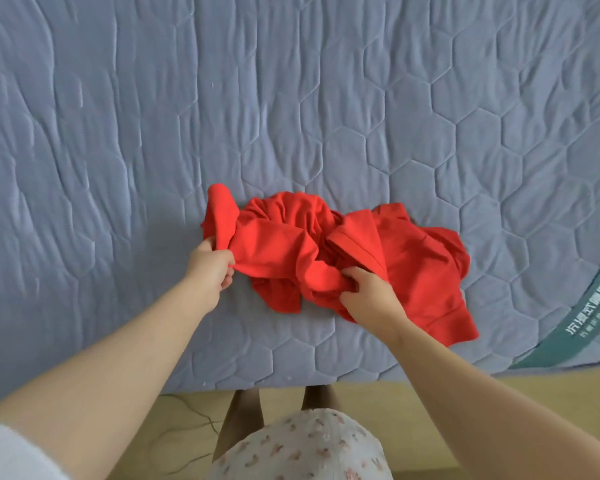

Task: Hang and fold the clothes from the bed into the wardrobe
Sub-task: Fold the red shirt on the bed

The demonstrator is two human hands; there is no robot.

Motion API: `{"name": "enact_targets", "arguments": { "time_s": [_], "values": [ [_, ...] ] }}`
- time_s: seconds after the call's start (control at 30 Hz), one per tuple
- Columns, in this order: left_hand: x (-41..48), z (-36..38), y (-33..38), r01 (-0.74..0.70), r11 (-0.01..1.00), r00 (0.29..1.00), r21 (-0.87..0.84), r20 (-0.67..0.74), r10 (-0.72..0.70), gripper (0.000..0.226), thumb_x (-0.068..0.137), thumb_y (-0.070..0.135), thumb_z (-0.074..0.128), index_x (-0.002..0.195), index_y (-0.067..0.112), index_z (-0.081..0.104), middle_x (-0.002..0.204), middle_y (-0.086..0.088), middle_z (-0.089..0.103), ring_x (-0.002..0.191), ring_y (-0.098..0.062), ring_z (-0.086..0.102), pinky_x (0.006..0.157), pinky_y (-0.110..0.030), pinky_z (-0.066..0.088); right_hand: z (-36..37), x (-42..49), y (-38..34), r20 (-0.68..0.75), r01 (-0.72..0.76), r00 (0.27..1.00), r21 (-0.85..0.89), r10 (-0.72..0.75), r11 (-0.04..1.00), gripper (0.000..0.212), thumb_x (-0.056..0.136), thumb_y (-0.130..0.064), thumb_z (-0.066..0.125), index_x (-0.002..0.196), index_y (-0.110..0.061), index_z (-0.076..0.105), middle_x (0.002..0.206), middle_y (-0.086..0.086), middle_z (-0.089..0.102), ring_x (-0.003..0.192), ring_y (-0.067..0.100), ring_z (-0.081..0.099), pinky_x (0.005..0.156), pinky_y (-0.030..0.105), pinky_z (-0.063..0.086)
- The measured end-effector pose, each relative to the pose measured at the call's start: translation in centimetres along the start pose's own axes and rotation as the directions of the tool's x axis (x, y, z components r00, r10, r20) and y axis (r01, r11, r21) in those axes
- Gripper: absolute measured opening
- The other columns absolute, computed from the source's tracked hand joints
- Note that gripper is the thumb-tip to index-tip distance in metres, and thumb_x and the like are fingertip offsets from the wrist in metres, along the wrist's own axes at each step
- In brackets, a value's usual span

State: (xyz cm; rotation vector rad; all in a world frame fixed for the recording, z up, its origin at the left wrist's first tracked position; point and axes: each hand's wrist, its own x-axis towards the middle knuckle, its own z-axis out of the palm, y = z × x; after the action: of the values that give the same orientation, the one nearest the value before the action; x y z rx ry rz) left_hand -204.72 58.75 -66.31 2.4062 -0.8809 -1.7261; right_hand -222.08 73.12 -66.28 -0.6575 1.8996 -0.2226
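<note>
Red garment (413,258) crumpled on bed (291,98), gripped by left hand (210,265) and right hand (368,292)

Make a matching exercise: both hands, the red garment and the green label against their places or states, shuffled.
1 left hand
2 right hand
3 red garment
4 green label

a lies crumpled on the bed
b grips the garment's left end
c sits by the bed's right edge
d grips the garment's near middle

Pairs: 1-b, 2-d, 3-a, 4-c.
</note>
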Motion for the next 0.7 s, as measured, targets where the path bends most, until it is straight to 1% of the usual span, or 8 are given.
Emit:
{"name": "enact_targets", "arguments": {
  "time_s": [0.07, 0.2, 0.3, 0.37, 0.47, 0.53, 0.6, 0.7],
  "values": [
    [-0.8, -0.5, -0.2, 0.02, 1.0, 1.0, 0.014, -0.02, -0.02, 0.029, 0.086, -0.004, 0.043, 0.094, 0.022, 0.05, 0.066, -0.002, 0.046, 0.045, -0.005, 0.045, 0.043, -0.015, 0.037, -0.2, -0.2, -0.7, -0.216, 0.004, 0.976, 0.02, 0.001, 1.0, 0.033, 0.078, -0.01, 0.052, 0.108, -0.018, 0.064, 0.11, 0.007, 0.063, 0.103, 0.028, 0.056, 0.083, 0.032, 0.042],
    [-1.5, 0.9, -0.9, 0.008, 0.998, 1.0, 0.059, 0.003, -0.009, 0.017, 0.087, 0.004, 0.05, 0.094, 0.019, 0.049, 0.096, -0.007, 0.055, 0.074, -0.017, 0.053, 0.06, -0.025, 0.044, -1.8, 1.3, -1.8, -0.629, -0.036, 0.773, -0.175, -0.083, 0.984, 0.042, 0.071, -0.013, 0.061, 0.112, -0.011, 0.056, 0.119, 0.014, 0.052, 0.109, 0.036, 0.047, 0.087, 0.041, 0.031],
    [-2.0, 2.5, -1.1, -0.085, 0.945, 0.967, 0.317, -0.201, 0.155, 0.039, 0.08, 0.009, 0.06, 0.117, 0.007, 0.046, 0.119, -0.018, 0.051, 0.102, -0.033, 0.054, 0.085, -0.038, 0.045, -3.7, 3.4, -1.4, -0.388, -0.172, 0.914, -0.098, 0.122, 0.98, 0.064, 0.076, -0.016, 0.064, 0.135, -0.014, 0.039, 0.136, 0.015, 0.04, 0.121, 0.035, 0.041, 0.097, 0.041, 0.033],
    [-2.8, 3.1, -1.0, -0.253, 0.827, 0.849, 0.502, -0.295, 0.439, 0.053, 0.075, 0.012, 0.066, 0.123, 0.006, 0.044, 0.124, -0.02, 0.045, 0.109, -0.038, 0.049, 0.09, -0.042, 0.038, -3.7, 3.7, -1.0, -0.253, -0.158, 0.957, -0.046, 0.141, 0.986, 0.055, 0.078, -0.007, 0.059, 0.132, -0.01, 0.046, 0.128, 0.019, 0.049, 0.116, 0.034, 0.048, 0.093, 0.032, 0.035],
    [-3.6, 4.1, -0.8, -0.6, 0.569, 0.663, 0.562, -0.049, 0.747, 0.051, 0.076, 0.013, 0.068, 0.123, 0.005, 0.048, 0.115, -0.018, 0.051, 0.107, -0.033, 0.049, 0.092, -0.042, 0.038, -2.1, 2.2, -1.5, -0.323, -0.065, 0.942, 0.074, 0.085, 0.995, 0.039, 0.074, 0.004, 0.054, 0.11, -0.007, 0.064, 0.104, 0.012, 0.065, 0.098, 0.029, 0.06, 0.083, 0.025, 0.039],
    [-3.9, 4.9, -0.4, -0.623, 0.67, 0.772, 0.403, 0.177, 0.611, 0.038, 0.086, 0.015, 0.06, 0.122, 0.011, 0.05, 0.103, -0.009, 0.058, 0.097, -0.027, 0.058, 0.09, -0.039, 0.043, -1.2, 1.2, -1.5, -0.206, -0.034, 0.974, 0.289, 0.097, 0.957, 0.033, 0.075, 0.011, 0.049, 0.098, -0.003, 0.067, 0.085, 0.007, 0.065, 0.072, 0.021, 0.063, 0.074, 0.026, 0.047],
    [-3.6, 5.2, -0.7, -0.521, 0.682, 0.852, 0.514, 0.364, 0.377, 0.033, 0.091, 0.018, 0.051, 0.124, 0.019, 0.049, 0.101, -0.005, 0.064, 0.1, -0.026, 0.06, 0.088, -0.035, 0.045, -1.7, 0.4, -0.9, -0.118, -0.075, 0.982, 0.472, 0.148, 0.878, 0.028, 0.078, 0.013, 0.045, 0.09, -0.004, 0.063, 0.084, 0.011, 0.064, 0.059, 0.015, 0.061, 0.067, 0.026, 0.049],
    [-3.1, 5.3, -1.9, -0.531, 0.494, 0.842, 0.689, 0.495, 0.215, 0.041, 0.091, 0.024, 0.05, 0.132, 0.028, 0.045, 0.122, -0.006, 0.058, 0.112, -0.025, 0.054, 0.096, -0.034, 0.042, -4.2, 0.4, 1.5, -0.364, -0.126, 0.907, 0.247, 0.212, 0.961, 0.03, 0.078, 0.003, 0.055, 0.105, -0.009, 0.059, 0.102, 0.012, 0.06, 0.096, 0.032, 0.059, 0.084, 0.034, 0.043]
  ]
}}
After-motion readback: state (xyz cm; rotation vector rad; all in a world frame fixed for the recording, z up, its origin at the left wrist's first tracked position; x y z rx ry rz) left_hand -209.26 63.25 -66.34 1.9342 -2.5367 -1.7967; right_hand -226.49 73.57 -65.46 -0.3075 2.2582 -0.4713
